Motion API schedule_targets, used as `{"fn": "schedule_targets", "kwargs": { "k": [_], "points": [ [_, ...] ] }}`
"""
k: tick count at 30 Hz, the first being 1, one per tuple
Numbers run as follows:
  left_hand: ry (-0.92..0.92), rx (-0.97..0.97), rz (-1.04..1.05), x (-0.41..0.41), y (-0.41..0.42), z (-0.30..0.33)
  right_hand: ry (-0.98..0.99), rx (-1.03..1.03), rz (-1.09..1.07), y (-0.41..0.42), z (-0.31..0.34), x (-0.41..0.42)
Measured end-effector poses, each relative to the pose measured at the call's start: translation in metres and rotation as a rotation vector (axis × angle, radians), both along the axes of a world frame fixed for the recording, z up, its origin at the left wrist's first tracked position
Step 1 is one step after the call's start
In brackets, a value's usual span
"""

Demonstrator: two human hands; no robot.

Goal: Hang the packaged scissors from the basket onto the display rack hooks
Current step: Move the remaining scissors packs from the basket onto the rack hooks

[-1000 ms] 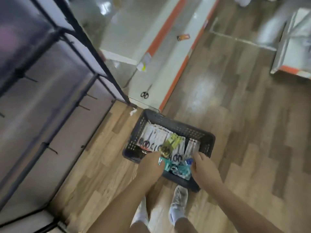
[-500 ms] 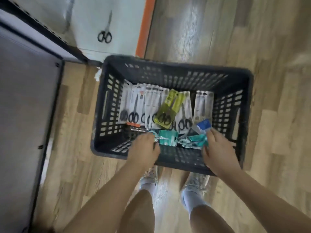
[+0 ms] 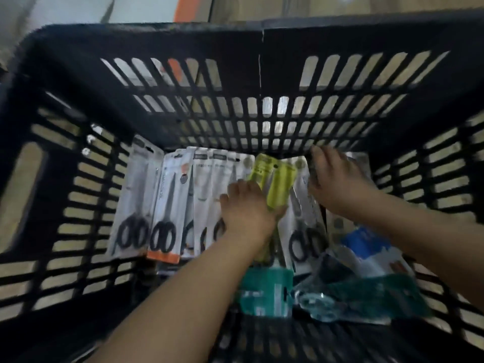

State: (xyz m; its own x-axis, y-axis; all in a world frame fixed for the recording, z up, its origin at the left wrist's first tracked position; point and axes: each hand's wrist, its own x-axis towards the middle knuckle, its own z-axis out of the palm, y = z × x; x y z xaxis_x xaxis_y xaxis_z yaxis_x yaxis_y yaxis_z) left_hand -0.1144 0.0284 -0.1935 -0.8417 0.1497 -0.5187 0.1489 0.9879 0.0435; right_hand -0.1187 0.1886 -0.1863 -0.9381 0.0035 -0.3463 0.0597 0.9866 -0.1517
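Observation:
A black slotted basket [image 3: 157, 38] fills the view. Several white packs of black-handled scissors [image 3: 162, 205] lie side by side on its floor. A yellow-green scissors pack [image 3: 277, 184] lies slanted over them. My left hand [image 3: 246, 205] is down on the row, its fingers curled at the lower end of the yellow-green pack. My right hand [image 3: 337, 184] reaches to the far wall and grips the top of the rightmost white pack [image 3: 361, 159], mostly hidden under it. Another white pack [image 3: 303, 231] lies between my hands. The display rack is out of view.
Teal packs [image 3: 267, 292] and a blue-and-white pack [image 3: 366, 244] lie at the near end of the basket under my forearms. Wood floor and an orange-edged white shelf base [image 3: 193, 9] show past the far rim.
The camera has dropped close over the basket. Both hands moved from the teal packs at the near end forward, the left to the yellow-green pack, the right to the rightmost white pack.

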Motion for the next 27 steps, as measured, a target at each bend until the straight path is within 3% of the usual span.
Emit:
{"fn": "schedule_targets", "kwargs": {
  "k": [5,8,14,21,27],
  "points": [
    [-0.036,0.023,0.096,0.003,0.016,-0.018,-0.035,0.063,0.040,0.005,-0.010,-0.015],
    [-0.152,0.076,0.246,0.000,0.016,-0.013,-0.135,0.059,0.001,-0.003,0.002,-0.011],
    [-0.252,0.366,0.515,-0.020,0.004,-0.013,-0.144,0.108,0.080,-0.009,0.021,-0.004],
    [-0.192,0.564,0.535,-0.035,-0.016,0.014,-0.189,0.136,0.036,0.003,0.027,-0.004],
    [-0.172,0.595,0.498,-0.041,-0.052,0.035,-0.214,0.087,0.013,0.003,0.023,-0.011]
  ]
}}
